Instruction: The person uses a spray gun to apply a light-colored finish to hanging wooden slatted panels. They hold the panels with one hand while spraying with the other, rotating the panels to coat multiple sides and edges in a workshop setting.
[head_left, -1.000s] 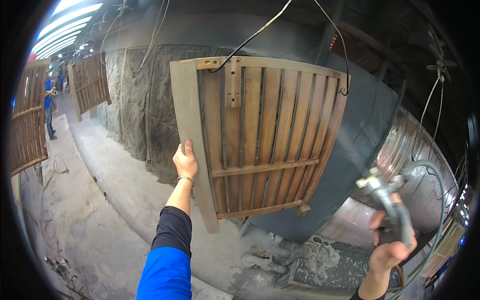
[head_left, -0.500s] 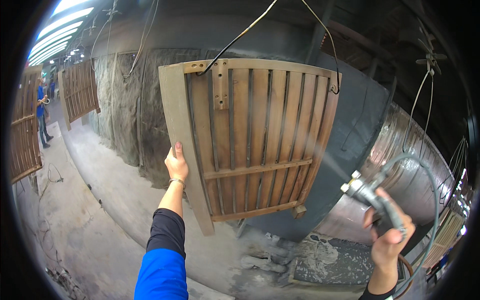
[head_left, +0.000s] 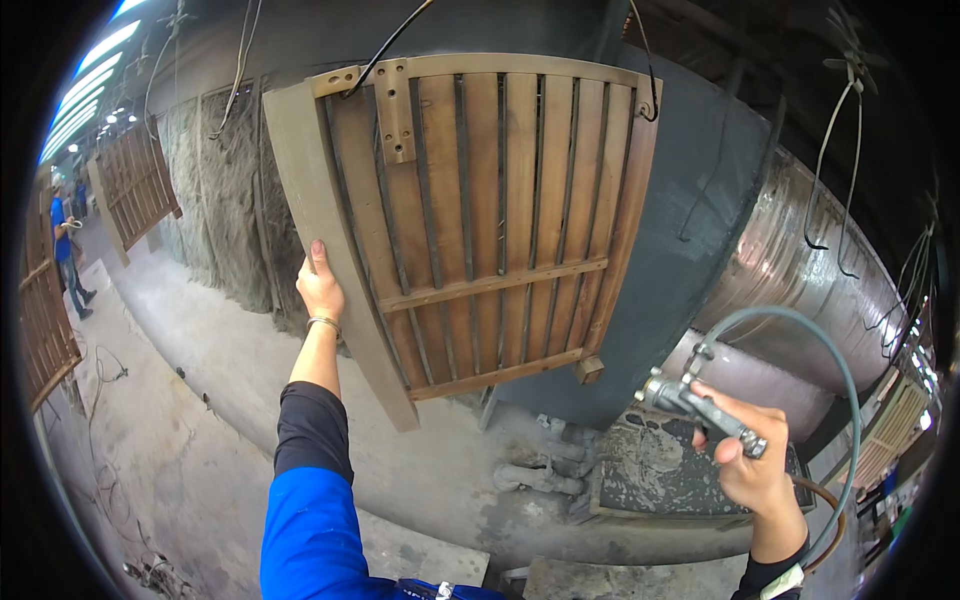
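A slatted wooden panel (head_left: 520,190) hangs in front of me from cords hooked through its top corners. My left hand (head_left: 322,285) is closed around the wide pale board (head_left: 310,190) along its left edge, thumb pointing up. In my right hand (head_left: 752,470), at the lower right, is a metal spray gun (head_left: 690,402), its nozzle pointing left, below and apart from the panel's lower right corner. No spray mist shows at the nozzle. A grey-blue hose (head_left: 835,350) arcs from the gun down past my right forearm.
More slatted panels (head_left: 135,190) hang at the left, near a person in blue (head_left: 68,250). Behind my panel stands a dark board (head_left: 700,170). Crumpled grey cloths (head_left: 545,470) and a stained dark slab (head_left: 670,470) lie low in front. Loose hanging cords (head_left: 850,170) are at upper right.
The spray mist that fanned from the gun onto the panel is gone. The gun now points more level and sits farther left. The panel appears higher and farther left in view.
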